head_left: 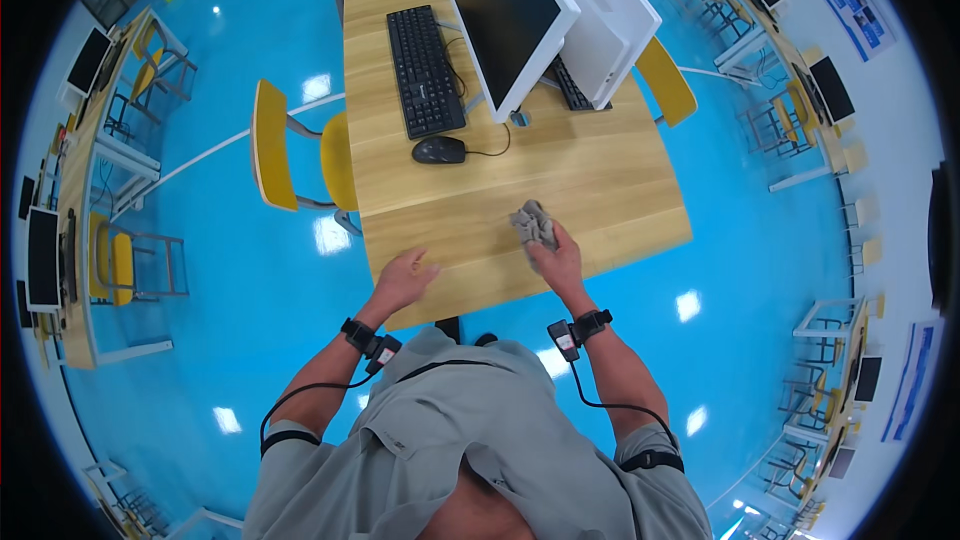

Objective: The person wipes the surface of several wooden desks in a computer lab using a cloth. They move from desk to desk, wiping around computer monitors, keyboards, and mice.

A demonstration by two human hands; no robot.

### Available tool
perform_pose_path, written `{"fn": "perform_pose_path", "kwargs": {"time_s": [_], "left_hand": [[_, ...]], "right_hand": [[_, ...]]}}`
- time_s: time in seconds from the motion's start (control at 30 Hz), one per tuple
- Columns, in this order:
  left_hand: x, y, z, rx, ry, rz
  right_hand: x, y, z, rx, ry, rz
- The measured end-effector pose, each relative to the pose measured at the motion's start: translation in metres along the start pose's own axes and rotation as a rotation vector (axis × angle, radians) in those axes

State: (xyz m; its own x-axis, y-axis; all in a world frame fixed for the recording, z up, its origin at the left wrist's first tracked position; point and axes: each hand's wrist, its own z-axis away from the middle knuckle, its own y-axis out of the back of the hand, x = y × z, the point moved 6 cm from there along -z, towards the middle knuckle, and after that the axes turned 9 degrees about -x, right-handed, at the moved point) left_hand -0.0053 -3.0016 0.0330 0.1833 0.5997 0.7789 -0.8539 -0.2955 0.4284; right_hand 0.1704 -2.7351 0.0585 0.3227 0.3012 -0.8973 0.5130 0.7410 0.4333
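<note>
Right hand (556,258): fingers closed on 1 crumpled grey cloth (533,224), pressing it onto the wooden table (600,190) near the near edge. Left hand (403,276): fingers loosely spread, resting at the near-left table edge. Far: 1 mouse (439,150), 2 keyboards, 2 monitors.

The right hand (560,262) presses a crumpled grey cloth (533,223) onto the wooden desk (600,190); the left hand (402,278) rests flat at the desk's near edge (fingers spread). A black mouse (439,150) lies at eleven o'clock from the cloth, below a black keyboard (424,70).
</note>
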Motion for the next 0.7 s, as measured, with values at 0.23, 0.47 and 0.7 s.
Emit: {"fn": "perform_pose_path", "kwargs": {"time_s": [0.23,0.47,0.7], "left_hand": [[-0.034,0.025,0.019,0.198,-0.037,-0.214],[-0.036,0.017,0.021,0.271,-0.164,-0.344],[-0.034,0.013,0.012,0.301,-0.168,-0.319]], "right_hand": [[0.013,-0.025,-0.001,-0.074,0.037,0.869],[0.014,-0.041,-0.018,-0.022,0.026,0.866],[-0.019,-0.107,0.012,-0.166,0.318,0.827]]}}
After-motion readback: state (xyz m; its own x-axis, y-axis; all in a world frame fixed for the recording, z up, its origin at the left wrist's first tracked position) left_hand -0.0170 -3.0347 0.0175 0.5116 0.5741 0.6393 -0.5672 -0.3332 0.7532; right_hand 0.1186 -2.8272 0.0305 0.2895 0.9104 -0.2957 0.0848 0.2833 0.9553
